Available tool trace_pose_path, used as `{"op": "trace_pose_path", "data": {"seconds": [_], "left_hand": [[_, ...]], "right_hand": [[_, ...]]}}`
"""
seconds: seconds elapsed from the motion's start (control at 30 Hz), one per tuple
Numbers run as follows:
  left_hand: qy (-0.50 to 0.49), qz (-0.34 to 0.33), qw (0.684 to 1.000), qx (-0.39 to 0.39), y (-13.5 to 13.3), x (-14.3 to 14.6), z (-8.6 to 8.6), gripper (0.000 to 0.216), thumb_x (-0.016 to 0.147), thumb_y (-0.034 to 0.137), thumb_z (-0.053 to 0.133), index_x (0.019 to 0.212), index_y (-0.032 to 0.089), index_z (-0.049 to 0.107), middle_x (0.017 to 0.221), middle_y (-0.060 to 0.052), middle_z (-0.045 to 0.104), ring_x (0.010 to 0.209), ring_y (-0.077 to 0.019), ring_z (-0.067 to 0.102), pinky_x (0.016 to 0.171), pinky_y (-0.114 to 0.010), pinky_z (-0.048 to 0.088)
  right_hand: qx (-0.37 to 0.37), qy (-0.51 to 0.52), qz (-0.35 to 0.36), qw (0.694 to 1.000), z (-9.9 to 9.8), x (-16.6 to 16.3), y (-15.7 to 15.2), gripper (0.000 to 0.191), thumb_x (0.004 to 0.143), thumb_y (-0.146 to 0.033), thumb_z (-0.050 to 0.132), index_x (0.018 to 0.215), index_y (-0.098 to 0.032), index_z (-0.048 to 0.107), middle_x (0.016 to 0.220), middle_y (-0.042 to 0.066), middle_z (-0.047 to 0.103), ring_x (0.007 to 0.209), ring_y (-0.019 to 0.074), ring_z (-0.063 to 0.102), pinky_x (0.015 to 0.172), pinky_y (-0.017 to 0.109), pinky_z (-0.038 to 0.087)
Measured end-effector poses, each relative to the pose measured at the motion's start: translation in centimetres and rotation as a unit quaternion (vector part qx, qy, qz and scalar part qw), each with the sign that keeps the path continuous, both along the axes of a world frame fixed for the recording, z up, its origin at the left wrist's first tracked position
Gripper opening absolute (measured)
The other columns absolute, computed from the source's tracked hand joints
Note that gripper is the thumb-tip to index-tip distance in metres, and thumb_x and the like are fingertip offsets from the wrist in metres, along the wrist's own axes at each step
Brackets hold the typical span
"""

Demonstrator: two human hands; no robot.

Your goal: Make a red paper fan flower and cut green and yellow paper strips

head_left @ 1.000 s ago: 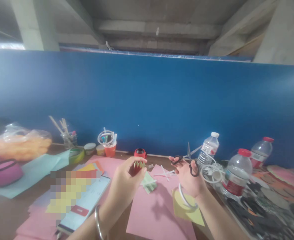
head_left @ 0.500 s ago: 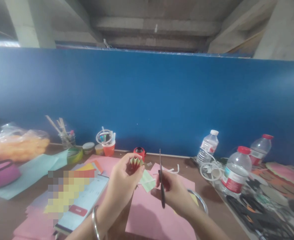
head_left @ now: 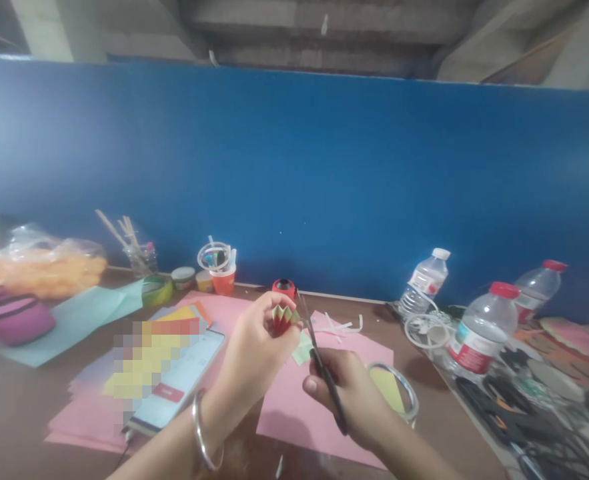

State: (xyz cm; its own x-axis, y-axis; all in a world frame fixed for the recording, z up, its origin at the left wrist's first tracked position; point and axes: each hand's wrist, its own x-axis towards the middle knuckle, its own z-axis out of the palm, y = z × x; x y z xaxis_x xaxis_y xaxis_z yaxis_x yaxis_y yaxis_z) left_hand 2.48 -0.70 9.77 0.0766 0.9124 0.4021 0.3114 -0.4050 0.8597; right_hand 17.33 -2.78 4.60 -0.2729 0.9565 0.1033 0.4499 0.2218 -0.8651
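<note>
My left hand (head_left: 269,340), with a silver bangle at the wrist, pinches a small accordion-folded paper (head_left: 284,319), green and red on its pleats. Black-handled scissors (head_left: 324,373) are gripped in my right hand (head_left: 349,393), blades pointing up and away, close beside the fingers of my left hand. Whether the blades touch the folded paper I cannot tell. Under both hands lies a pink paper sheet (head_left: 294,420). A pale green piece of paper (head_left: 303,349) shows behind the scissors, and thin white strips (head_left: 343,327) lie on the pink paper's far part.
A phone (head_left: 179,380) rests on stacked coloured paper at left. Behind stand a red cup of pens (head_left: 223,280) and a red tape roll (head_left: 284,288). A silver tape roll (head_left: 409,393) lies right, near plastic bottles (head_left: 484,333). A blue partition (head_left: 294,167) closes the back.
The view has tipped downward and slightly left. The scissors have come nearer my left hand and tilted. The pale green paper, earlier below my left fingers, is now mostly hidden behind the hands.
</note>
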Motion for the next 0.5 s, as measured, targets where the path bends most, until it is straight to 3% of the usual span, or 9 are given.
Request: {"op": "trace_pose_path", "data": {"seconds": [0.5], "left_hand": [[-0.038, -0.051, 0.996, -0.063, -0.08, 0.01, 0.01, 0.021, 0.062, 0.003, 0.043, 0.074, 0.021, 0.045, 0.059, 0.008, 0.042, 0.05, -0.0063, 0.038, 0.045, -0.016, 0.032]], "right_hand": [[-0.027, 0.052, 0.03, 0.998, 0.31, -0.23, -0.33, 0.043, 0.069, -0.055, 0.056, 0.06, -0.016, 0.041, 0.054, -0.005, 0.035, 0.052, 0.0083, 0.029, 0.043, 0.019, 0.02]]}}
